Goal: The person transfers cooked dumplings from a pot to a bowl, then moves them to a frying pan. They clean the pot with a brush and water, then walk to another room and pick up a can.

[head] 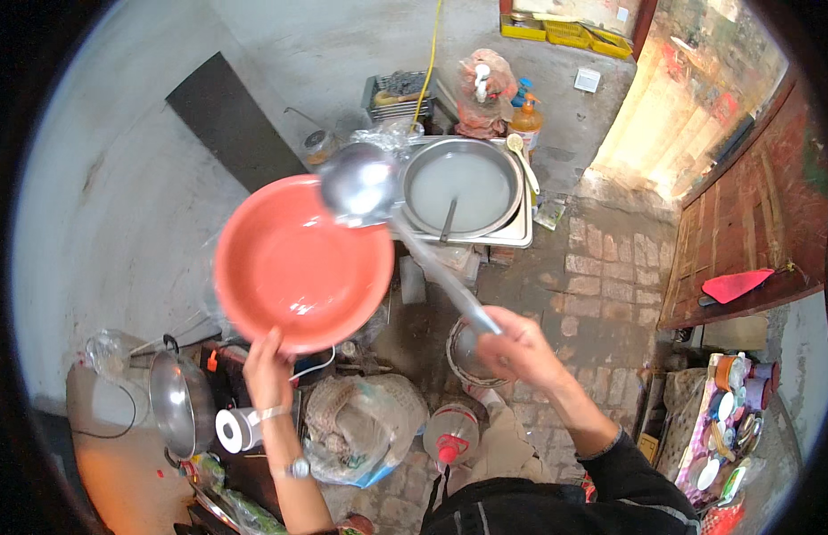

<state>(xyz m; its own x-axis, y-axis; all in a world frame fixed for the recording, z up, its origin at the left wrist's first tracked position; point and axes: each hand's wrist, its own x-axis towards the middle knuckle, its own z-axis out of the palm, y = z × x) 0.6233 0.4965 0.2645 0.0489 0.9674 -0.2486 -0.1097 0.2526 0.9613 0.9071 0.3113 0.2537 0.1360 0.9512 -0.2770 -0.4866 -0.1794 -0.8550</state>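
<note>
My left hand [268,371] grips the near rim of an orange-red plastic basin [300,267], which is tilted so its inside faces me. A metal ladle [444,271] is in my right hand [517,348], held by the end of its handle. The ladle's bowl, blurred and shiny, overlaps the basin's upper right edge; whether they touch I cannot tell. Beyond it, a round metal basin [410,200] of cloudy water sits on a steel sink [524,231]. A dark handle [449,217] sticks up out of that water.
A wok [180,404] stands at the left. On the floor are a bag-lined container [363,424] and a large plastic bottle with a red cap [452,435]. A soap pump bottle [526,122] and a brush [523,160] are by the sink. A wooden door [755,221] is at right.
</note>
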